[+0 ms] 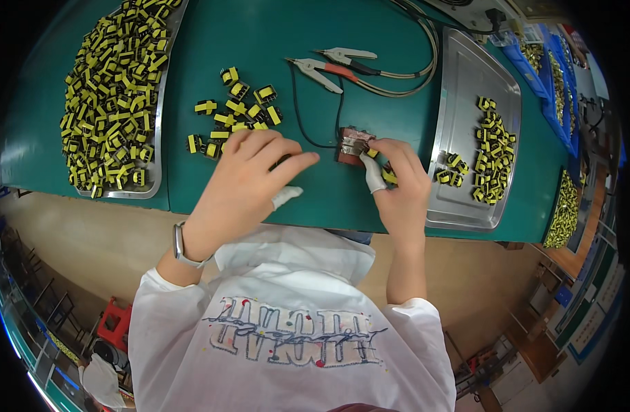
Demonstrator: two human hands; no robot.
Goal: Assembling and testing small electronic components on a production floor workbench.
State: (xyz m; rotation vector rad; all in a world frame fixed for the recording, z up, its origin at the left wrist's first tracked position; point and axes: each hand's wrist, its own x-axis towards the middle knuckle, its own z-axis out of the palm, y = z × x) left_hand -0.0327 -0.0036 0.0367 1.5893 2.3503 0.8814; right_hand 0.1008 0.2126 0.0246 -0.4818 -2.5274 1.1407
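Observation:
My right hand (404, 185), a white cover on its thumb, pinches a small yellow-and-black transformer (372, 152) against a reddish-brown test block (349, 146) with metal contacts. Another transformer (389, 176) shows under that hand's fingers; whether it is held too I cannot tell. My left hand (253, 168) hovers at the near side of a loose group of transformers (237, 108), its index finger and white-covered thumb apart. Something yellow and black shows partly beneath its fingers. A thin black cable joins the block to the clip leads.
A metal tray (160, 110) heaped with transformers lies at the left. The right-hand metal tray (459, 89) holds fewer. Clip leads with white-handled clips (318, 72) lie at the back. Blue bins (528, 65) stand far right, near another heap of transformers (564, 213).

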